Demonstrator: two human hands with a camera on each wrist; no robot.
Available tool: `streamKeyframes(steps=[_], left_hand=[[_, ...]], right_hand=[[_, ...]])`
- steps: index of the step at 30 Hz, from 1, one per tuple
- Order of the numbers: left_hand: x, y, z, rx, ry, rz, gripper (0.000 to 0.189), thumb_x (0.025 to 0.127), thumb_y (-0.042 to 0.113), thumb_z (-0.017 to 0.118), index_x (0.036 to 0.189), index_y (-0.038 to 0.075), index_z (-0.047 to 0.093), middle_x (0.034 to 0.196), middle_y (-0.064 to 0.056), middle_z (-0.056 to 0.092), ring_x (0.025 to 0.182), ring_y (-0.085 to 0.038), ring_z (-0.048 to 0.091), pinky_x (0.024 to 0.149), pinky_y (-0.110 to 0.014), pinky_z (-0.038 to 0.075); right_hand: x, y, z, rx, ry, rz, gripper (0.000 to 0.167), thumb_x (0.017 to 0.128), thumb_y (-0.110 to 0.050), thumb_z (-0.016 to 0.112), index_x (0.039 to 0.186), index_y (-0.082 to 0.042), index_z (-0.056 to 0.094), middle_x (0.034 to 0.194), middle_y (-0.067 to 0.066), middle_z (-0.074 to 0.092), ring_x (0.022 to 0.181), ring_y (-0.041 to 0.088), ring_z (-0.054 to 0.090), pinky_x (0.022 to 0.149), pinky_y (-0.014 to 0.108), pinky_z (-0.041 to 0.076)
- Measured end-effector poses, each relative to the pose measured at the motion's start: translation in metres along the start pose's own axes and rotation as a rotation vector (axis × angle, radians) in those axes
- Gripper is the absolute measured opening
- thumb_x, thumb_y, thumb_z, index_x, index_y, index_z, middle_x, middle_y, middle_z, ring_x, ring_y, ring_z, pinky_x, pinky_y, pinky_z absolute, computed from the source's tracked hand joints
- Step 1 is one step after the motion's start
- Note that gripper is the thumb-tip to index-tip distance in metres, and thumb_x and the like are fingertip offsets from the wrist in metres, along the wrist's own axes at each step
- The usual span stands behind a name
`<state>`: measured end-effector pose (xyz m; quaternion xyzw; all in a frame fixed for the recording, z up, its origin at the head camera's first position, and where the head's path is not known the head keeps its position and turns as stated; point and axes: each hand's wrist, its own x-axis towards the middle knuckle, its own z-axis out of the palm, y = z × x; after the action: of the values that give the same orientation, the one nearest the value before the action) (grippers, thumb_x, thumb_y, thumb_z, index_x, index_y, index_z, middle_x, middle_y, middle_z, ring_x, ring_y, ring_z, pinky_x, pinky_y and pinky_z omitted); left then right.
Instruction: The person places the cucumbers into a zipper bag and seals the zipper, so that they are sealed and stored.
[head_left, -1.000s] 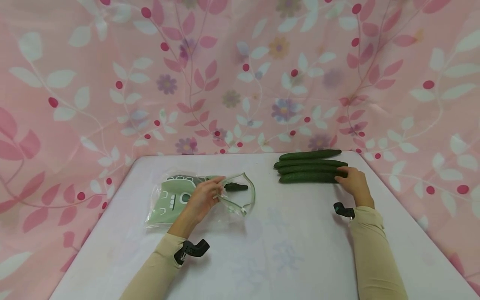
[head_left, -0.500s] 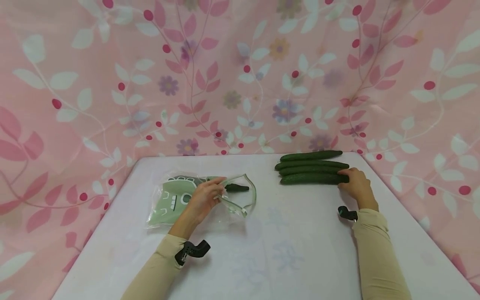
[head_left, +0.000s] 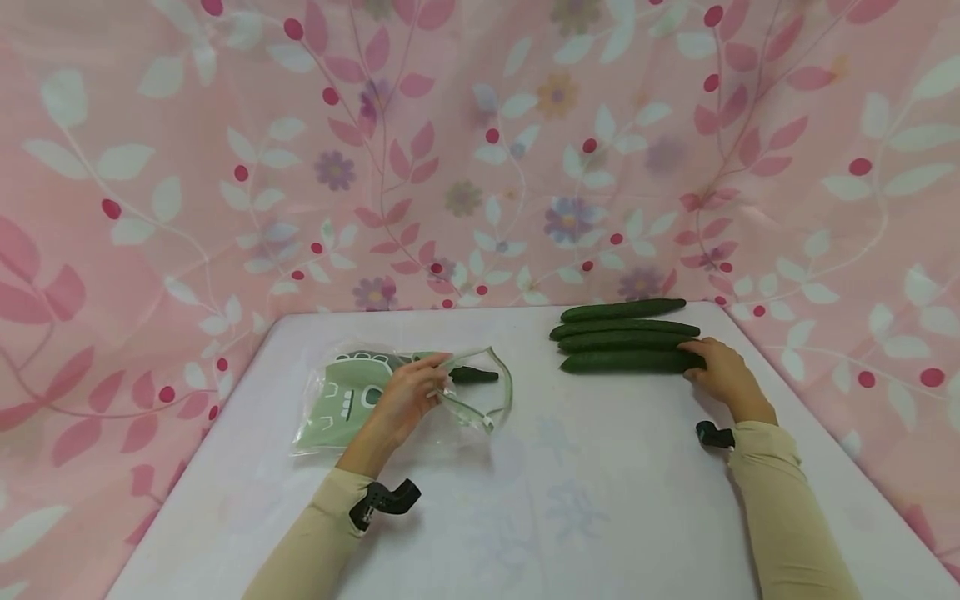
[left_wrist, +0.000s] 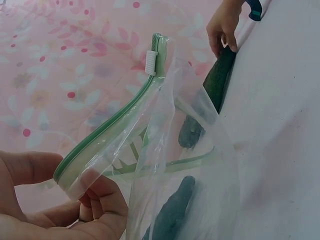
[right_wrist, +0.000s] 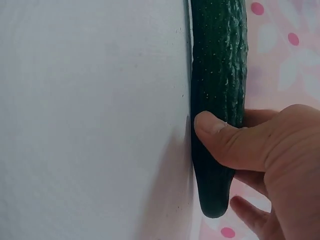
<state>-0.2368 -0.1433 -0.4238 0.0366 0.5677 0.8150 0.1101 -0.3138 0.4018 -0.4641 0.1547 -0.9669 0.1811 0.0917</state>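
Observation:
My left hand [head_left: 407, 396] pinches the rim of a clear zip bag [head_left: 318, 421] with a green cartoon face printed on it. The bag's mouth gapes to the right, edged by a green zip strip with a white slider [left_wrist: 150, 63]. One cucumber [head_left: 474, 375] shows inside the bag, partly hidden by the hand. Over on the right, my right hand [head_left: 727, 377] holds the right end of the nearest cucumber [head_left: 618, 362], its thumb [right_wrist: 212, 125] on the near side and other fingers behind. That cucumber lies along the tabletop.
Several more cucumbers lie side by side just behind the held one, the farthest cucumber [head_left: 622, 310] near the back edge of the white-covered table [head_left: 547, 517]. A pink floral cloth [head_left: 465, 150] hangs behind the table and along its sides.
My right hand has shifted right and slightly nearer, out to the cucumber's end, so more of that cucumber shows. The left hand and bag have stayed put.

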Motion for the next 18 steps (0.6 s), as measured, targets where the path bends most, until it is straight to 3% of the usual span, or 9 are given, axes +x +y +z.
streamKeyframes(steps=[4, 9, 18], left_hand=[[-0.002, 0.0, 0.001, 0.002, -0.016, 0.011, 0.05, 0.104, -0.001, 0.052, 0.151, -0.013, 0.041, 0.094, -0.003, 0.056, 0.081, -0.012, 0.057, 0.076, -0.029, 0.044], [-0.003, 0.002, 0.002, 0.003, -0.036, 0.018, 0.05, 0.105, -0.002, 0.051, 0.152, -0.013, 0.039, 0.096, -0.004, 0.057, 0.083, -0.013, 0.057, 0.077, -0.029, 0.045], [-0.003, 0.001, 0.001, 0.005, -0.04, 0.016, 0.05, 0.106, -0.003, 0.051, 0.153, -0.012, 0.039, 0.103, -0.005, 0.058, 0.087, -0.013, 0.059, 0.08, -0.029, 0.047]], right_hand=[[-0.004, 0.002, 0.004, 0.012, 0.016, -0.008, 0.041, 0.087, 0.002, 0.076, 0.125, 0.014, 0.064, 0.126, 0.038, 0.057, 0.117, 0.06, 0.052, 0.101, 0.07, 0.038], [-0.008, 0.0, 0.004, 0.005, 0.011, 0.057, 0.041, 0.09, -0.001, 0.075, 0.128, 0.01, 0.065, 0.122, 0.039, 0.062, 0.115, 0.059, 0.056, 0.097, 0.07, 0.041], [-0.009, -0.009, 0.0, -0.015, -0.005, 0.056, 0.041, 0.091, -0.005, 0.076, 0.129, 0.008, 0.066, 0.117, 0.039, 0.063, 0.107, 0.059, 0.059, 0.091, 0.07, 0.044]])
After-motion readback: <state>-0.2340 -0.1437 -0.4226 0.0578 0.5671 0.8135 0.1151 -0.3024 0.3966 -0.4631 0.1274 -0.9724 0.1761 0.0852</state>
